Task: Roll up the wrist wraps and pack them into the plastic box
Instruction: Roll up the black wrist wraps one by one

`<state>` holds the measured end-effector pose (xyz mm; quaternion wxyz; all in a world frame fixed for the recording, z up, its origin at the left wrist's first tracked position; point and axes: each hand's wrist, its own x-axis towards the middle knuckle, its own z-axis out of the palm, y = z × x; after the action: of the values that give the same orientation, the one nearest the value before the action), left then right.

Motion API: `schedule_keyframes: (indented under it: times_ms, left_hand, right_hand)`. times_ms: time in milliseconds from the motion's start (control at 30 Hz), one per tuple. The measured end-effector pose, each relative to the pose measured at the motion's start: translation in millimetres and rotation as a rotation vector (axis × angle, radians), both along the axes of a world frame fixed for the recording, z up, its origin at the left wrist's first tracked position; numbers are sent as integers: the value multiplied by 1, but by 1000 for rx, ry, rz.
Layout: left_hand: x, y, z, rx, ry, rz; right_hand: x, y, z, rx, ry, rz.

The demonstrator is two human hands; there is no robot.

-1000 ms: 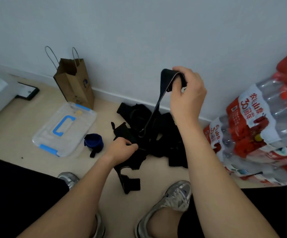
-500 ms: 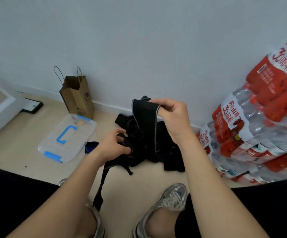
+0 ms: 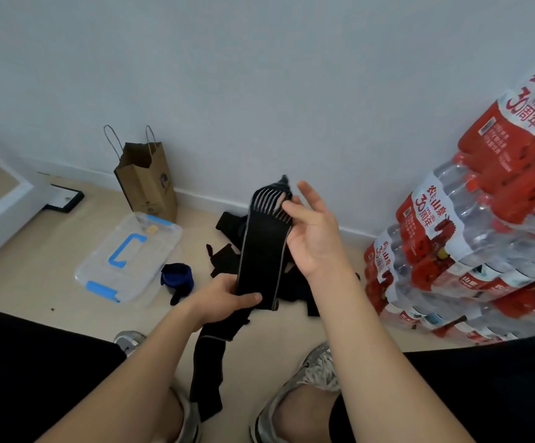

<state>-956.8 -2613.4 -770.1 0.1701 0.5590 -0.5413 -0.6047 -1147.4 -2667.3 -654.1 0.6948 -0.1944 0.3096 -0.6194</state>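
Note:
A long black wrist wrap with grey edge stitching stretches between my hands above the floor. My left hand grips its lower part, and the tail hangs down between my knees. My right hand holds the upper end with thumb and palm, the other fingers spread. A pile of black wraps lies on the floor behind. A rolled blue wrap sits beside the clear plastic box, whose lid with blue handle and clips is on.
A brown paper bag stands against the wall behind the box. Stacked packs of bottled water fill the right side. A small black-framed item lies at the left by a white ledge. My shoes are on the floor below.
My right hand has come down from high up to just above the pile. The wrap is now flat and taut between both hands. My left hand has shifted up the strap.

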Motion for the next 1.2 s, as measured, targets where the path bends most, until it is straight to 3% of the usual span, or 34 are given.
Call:
schedule_keyframes:
  times_ms: [100,200,333,433,533,733,833,933,1067,1200]
  left_hand:
    - [7,6,-8,41,-89,-29]
    - [10,9,-16,92,-94,11]
    - [11,3,-19,135,-201,86]
    - [10,0,-19,53,-276,72]
    - [9,-2,-16,10,-330,11]
    - [13,2,-9,21,-191,47]
    - [17,-1,4,-51,-144,155]
    - [27,-12,24,-102,-87,342]
    - [34,-23,48,-119,-73,556]
    - [24,-26,58,-75,-49,419]
  right_hand:
    - [-11,-13,1,71,-146,-145]
    - [-29,-18,-5,140,-131,-340]
    - [-55,-10,-30,297,273,-601]
    - [-68,-4,-52,401,499,-776]
    - [-76,2,-73,393,848,-802]
    - [-88,25,-114,318,1439,-490]
    - [-95,39,-144,278,1808,-148]
    - [-101,51,-165,419,2145,130]
    - [-104,56,-173,517,2314,302]
    - [-78,52,-160,486,2385,635]
